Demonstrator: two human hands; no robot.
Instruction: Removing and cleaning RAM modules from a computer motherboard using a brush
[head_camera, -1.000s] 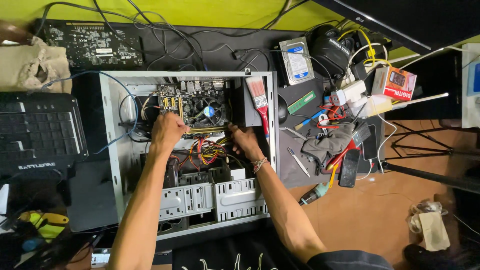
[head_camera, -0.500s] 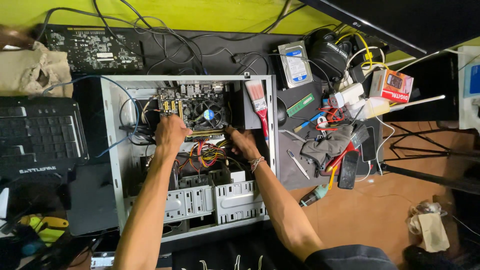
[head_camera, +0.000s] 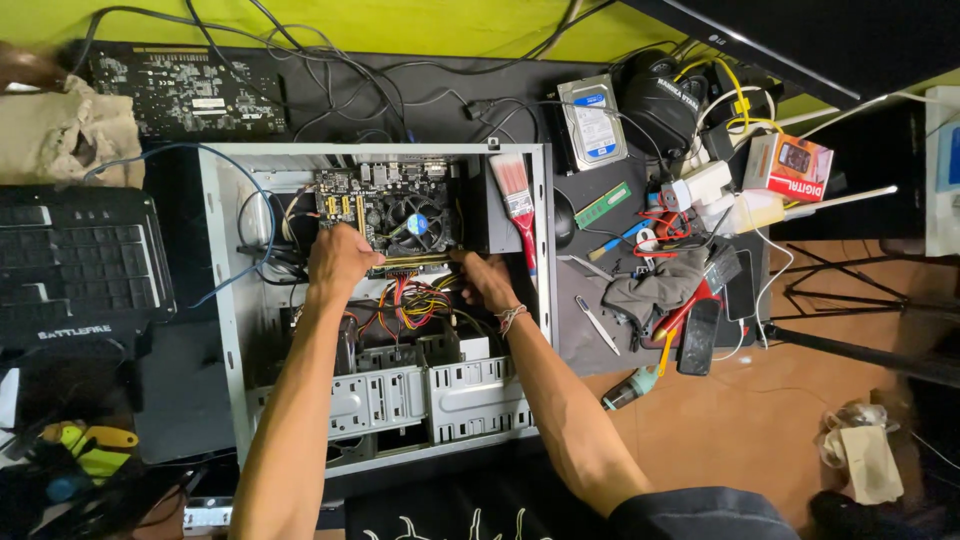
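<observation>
Both arms reach into the open grey metal computer case (head_camera: 225, 300), which lies on its side on the dark bench (head_camera: 590, 330). The left hand (head_camera: 340, 262) rests knuckles-up on the lower left edge of the green motherboard (head_camera: 395, 215), fingers curled down onto the board; whether it grips anything there I cannot tell. The right hand (head_camera: 490, 282) sits at the board's lower right edge, fingers bent and pressed against the board's rim, just above a bundle of red, yellow and black wires (head_camera: 415, 300); its grasp is hidden too. A braided band circles the right wrist.

The motherboard lies flat in the upper part of the case, with a round black cooler fan (head_camera: 417, 222) near its middle, between the two hands. Below the hands are grey metal drive bays (head_camera: 430, 395).

A red-handled paintbrush (head_camera: 517, 205) lies inside the case's right wall. On the bench beyond are a silver hard drive (head_camera: 592, 122), a green memory stick (head_camera: 602, 205) and a crumpled grey cloth (head_camera: 650, 292). A black keyboard (head_camera: 75, 265) lies left of the case.
</observation>
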